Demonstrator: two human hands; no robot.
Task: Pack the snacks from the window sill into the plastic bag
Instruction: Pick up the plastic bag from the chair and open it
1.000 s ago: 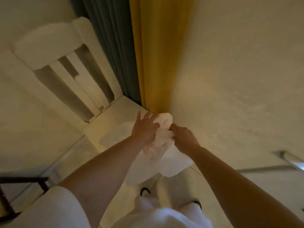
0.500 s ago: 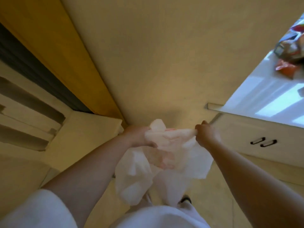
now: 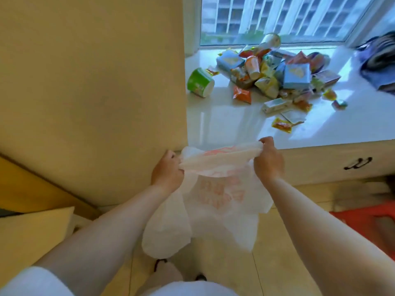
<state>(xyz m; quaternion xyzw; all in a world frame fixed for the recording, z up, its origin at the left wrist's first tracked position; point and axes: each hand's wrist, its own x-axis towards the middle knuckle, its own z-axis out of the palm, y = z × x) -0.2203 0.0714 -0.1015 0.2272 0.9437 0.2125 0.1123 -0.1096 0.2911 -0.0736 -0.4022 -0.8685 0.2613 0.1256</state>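
Note:
A white plastic bag [image 3: 215,195] with red print hangs between my hands just below the front edge of the window sill [image 3: 213,124]. My left hand [image 3: 167,173] grips the bag's top at its left side, and my right hand [image 3: 268,161] grips it at the right, so the top is stretched flat. On the white sill lies a heap of snacks [image 3: 275,75]: blue boxes, orange and yellow packets, cups. A green cup [image 3: 199,82] lies on its side at the heap's left. A small orange packet [image 3: 282,125] lies nearest to my right hand.
A yellow wall [image 3: 96,82] rises left of the sill. Below the sill is a white cabinet with dark handles [image 3: 358,163]. A dark bag [image 3: 379,60] sits at the sill's far right. A red object [image 3: 367,227] is on the floor at right.
The view has swung right from the curtain and wall onto the window sill and snacks. My hands have pulled apart and stretched the bag's top wider.

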